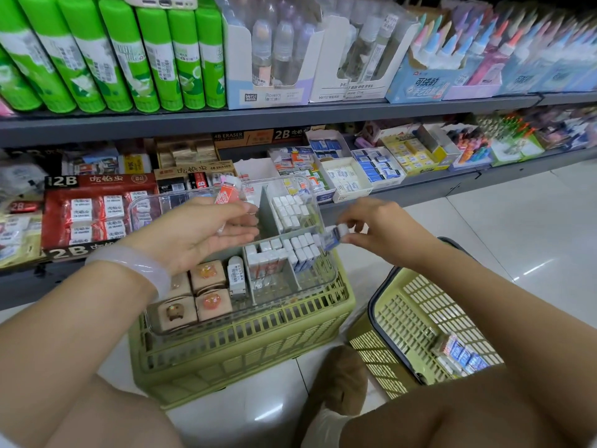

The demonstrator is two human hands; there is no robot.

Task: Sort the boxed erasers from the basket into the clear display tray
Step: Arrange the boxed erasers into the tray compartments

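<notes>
Nearest, low on the right, the green basket (429, 321) stands on the floor with a few blue boxed erasers (465, 355) left in its far corner, well apart from the clear display tray (329, 270), which sits on an upturned green crate (245, 347). To place this one well, I judge it should go in upright, lined up with the row of white-ended boxes in the tray's right compartment, then be pressed snug against its neighbours. The right hand (384, 227) pinches a blue-and-white eraser box (336, 237) between thumb and fingertips, just at the tray's right rim. The left hand (206, 227) hovers palm-up over the tray, fingers nearly straight; an orange packet (226, 195) shows behind its fingers, though I cannot tell whether it is held. Beyond, shelves (258, 119) carry stationery.
</notes>
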